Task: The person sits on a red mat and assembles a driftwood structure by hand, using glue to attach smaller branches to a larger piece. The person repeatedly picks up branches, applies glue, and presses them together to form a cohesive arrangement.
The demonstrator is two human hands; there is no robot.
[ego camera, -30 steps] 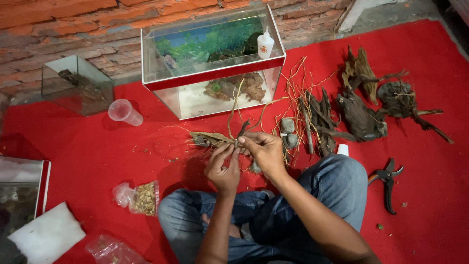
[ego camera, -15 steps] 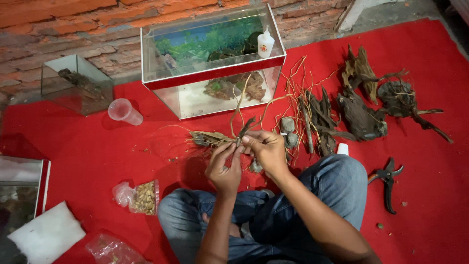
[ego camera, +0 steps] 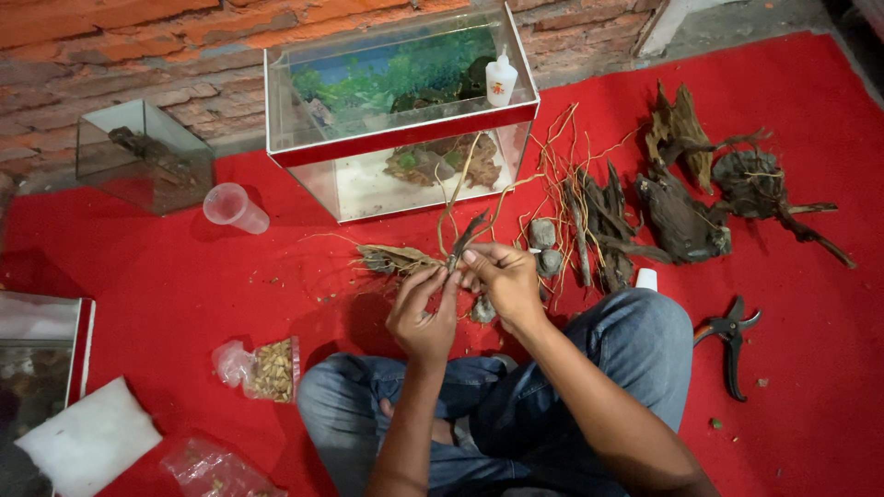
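1. Red cloth [ego camera: 166, 285] covered the floor from the brick wall [ego camera: 138, 37] at the top down to the person's crossed legs, and most open room lay on its left half, between a small glass cube tank [ego camera: 138, 156] by the wall and a white foam pad [ego camera: 87, 442] at the bottom left corner.
2. Along that left side stood a tipped clear plastic cup [ego camera: 235, 207], a partly cut-off glass tank with a red rim [ego camera: 41, 368], and two small clear bags of brown bits [ego camera: 262, 368].
3. The left hand [ego camera: 425, 313] was curled, its fingertips pinching the lower end of a thin dark twig [ego camera: 465, 237] just above the knees.
4. The right hand [ego camera: 502, 281] was closed too, thumb and fingers gripping the same twig from the other side, so both hands touched.
5. A flat piece of dry root [ego camera: 396, 258] lay just left of the hands, touching the twig's base.
6. Directly beyond them stood a large glass aquarium [ego camera: 401, 138] with a red band, a white squeeze bottle [ego camera: 500, 81] on its rim, closing the way forward.
7. To the right, small grey stones [ego camera: 543, 247], long pale roots [ego camera: 552, 156] and dark driftwood pieces [ego camera: 681, 212] crowded the cloth.
8. Black pruning shears [ego camera: 732, 340] lay beside the right knee, well apart from the hands.
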